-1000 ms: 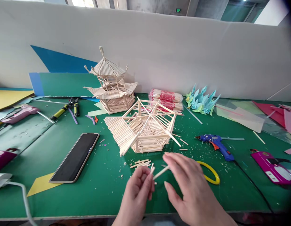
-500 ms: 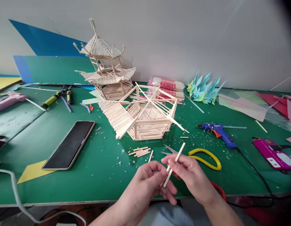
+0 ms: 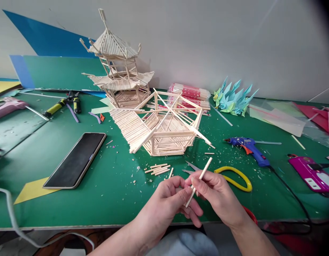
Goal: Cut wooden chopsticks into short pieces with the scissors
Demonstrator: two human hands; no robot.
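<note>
My right hand (image 3: 217,197) pinches a thin pale wooden stick (image 3: 204,172) that slants up to the right. Beside it, my left hand (image 3: 168,204) has its fingers closed against the stick's lower end. Both hands hover over the near edge of the green mat (image 3: 113,199). A small pile of short cut sticks (image 3: 157,169) lies just beyond them. Behind that stands a half-built hexagonal stick frame (image 3: 164,133) with a slanted roof panel. A finished two-tier stick pagoda (image 3: 118,71) stands further back.
Yellow-handled scissors (image 3: 233,176) lie right of my hands, a blue glue gun (image 3: 249,147) beyond them. A black phone (image 3: 75,160) lies at left, with pliers (image 3: 60,105) behind. Packed sticks (image 3: 191,96), paper cranes (image 3: 233,97) and a magenta tool (image 3: 311,172) sit further right.
My right hand has closed on the stick that my left hand held, and both hands have drawn together. The view has tilted down and nearer the table edge.
</note>
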